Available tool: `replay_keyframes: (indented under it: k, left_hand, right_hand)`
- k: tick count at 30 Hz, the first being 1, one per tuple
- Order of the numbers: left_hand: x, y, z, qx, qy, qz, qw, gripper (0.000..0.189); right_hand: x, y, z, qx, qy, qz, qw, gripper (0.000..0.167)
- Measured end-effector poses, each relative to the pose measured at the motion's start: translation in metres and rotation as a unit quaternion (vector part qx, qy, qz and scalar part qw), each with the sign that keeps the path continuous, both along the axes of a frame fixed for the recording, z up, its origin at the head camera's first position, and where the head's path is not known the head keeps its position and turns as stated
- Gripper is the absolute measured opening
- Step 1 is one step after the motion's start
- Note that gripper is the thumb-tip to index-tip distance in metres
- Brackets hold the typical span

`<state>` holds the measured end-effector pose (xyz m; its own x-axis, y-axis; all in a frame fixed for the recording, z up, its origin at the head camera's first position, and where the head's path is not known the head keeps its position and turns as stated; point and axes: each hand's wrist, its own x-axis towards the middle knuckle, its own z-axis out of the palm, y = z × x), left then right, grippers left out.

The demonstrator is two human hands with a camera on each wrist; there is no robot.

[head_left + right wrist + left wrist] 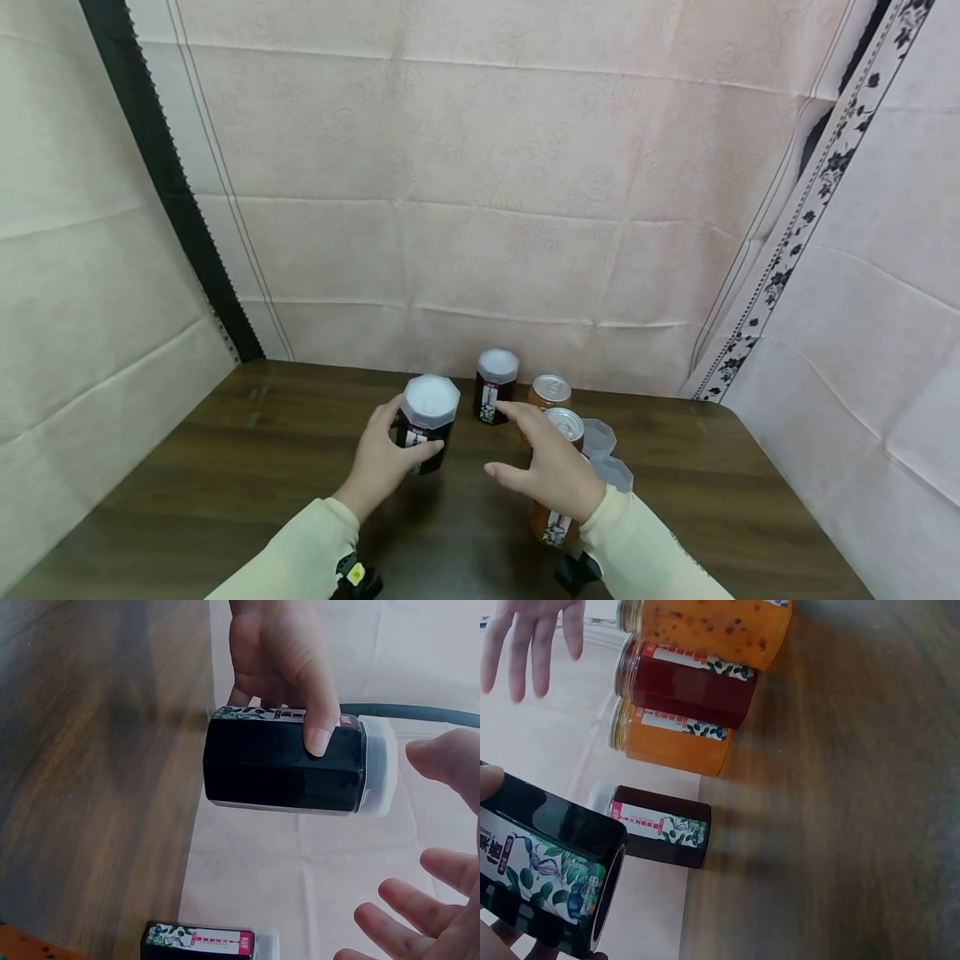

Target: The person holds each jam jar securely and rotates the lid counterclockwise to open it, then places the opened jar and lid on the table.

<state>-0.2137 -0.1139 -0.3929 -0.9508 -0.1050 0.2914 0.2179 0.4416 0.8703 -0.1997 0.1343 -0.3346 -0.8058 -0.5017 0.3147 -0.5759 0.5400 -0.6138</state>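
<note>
My left hand [378, 467] grips a dark jar [431, 404] round its sides, thumb on the near face. The jar has a whitish translucent cap and a label with leaves, and it stands nearly upright above the tabletop. To its right, my right hand [551, 467] reaches forward with thumb and fingers spread, nothing between them. In the right wrist view its fingers [409, 911] are beside the cap [379, 766] but apart from it. A second dark jar [664, 825] with a similar cap stands on the table behind the hands.
Several jars with metal lids stand in a row by my right hand: an orange one [679, 742], a dark red one [690, 690] and a seeded orange one [712, 630]. Two translucent caps [611, 472] lie right of them. Pale cloth [480, 250] hangs behind the wooden table [262, 467].
</note>
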Motion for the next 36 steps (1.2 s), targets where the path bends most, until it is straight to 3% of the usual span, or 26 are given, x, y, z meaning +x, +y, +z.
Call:
replay_keyframes:
  k: [6,16,21,26,36]
  left_hand:
    - [0.010,0.003,0.002,-0.012,0.015,-0.005,0.9998,0.078]
    - [0.016,0.002,-0.003,-0.030,0.052,-0.002,0.9982,0.078]
    - [0.020,0.002,-0.004,-0.039,0.051,0.002,0.9980,0.076]
    - [0.023,0.003,-0.004,-0.057,0.050,0.005,0.9971,0.074]
    - [0.032,0.007,-0.005,-0.110,0.082,0.026,0.9902,0.071]
  right_hand:
    - [0.003,-0.006,0.005,-0.010,-0.007,0.019,0.9997,0.073]
    - [0.006,-0.018,0.017,-0.010,-0.021,0.032,0.9992,0.073]
    - [0.006,-0.023,0.021,-0.003,-0.030,0.036,0.9989,0.072]
    - [0.002,-0.028,0.022,0.011,-0.028,0.042,0.9987,0.072]
    - [-0.002,-0.040,0.019,0.027,-0.041,0.055,0.9973,0.068]
